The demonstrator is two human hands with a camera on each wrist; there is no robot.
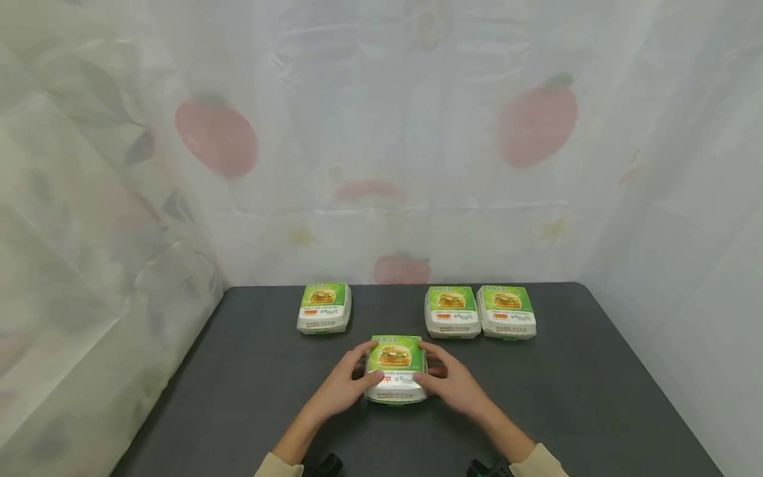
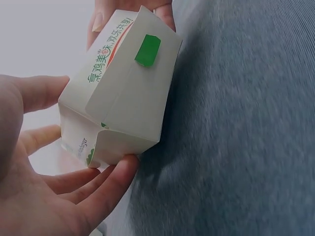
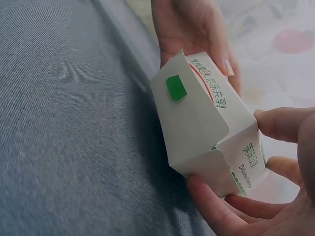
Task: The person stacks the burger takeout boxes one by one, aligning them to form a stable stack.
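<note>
A green and white burger box (image 1: 396,358) with a burger picture on its lid sits at the middle of the dark table. My left hand (image 1: 341,389) grips its left side, thumb near the front top edge and fingers along the side. On the opposite side my right hand (image 1: 457,385) holds it in the same way. In the left wrist view, the box's (image 2: 130,93) front wall shows a green tab, and the lid is down. The right wrist view shows my right fingertips (image 3: 204,191) low against the box's end. The undersides of the fingers' grip are partly hidden.
One similar burger box (image 1: 324,309) stands at the back left of the table (image 1: 256,397). Two more, a burger box (image 1: 452,313) and another burger box (image 1: 507,313), stand side by side at the back right. Printed curtains (image 1: 381,132) hang behind and beside the table.
</note>
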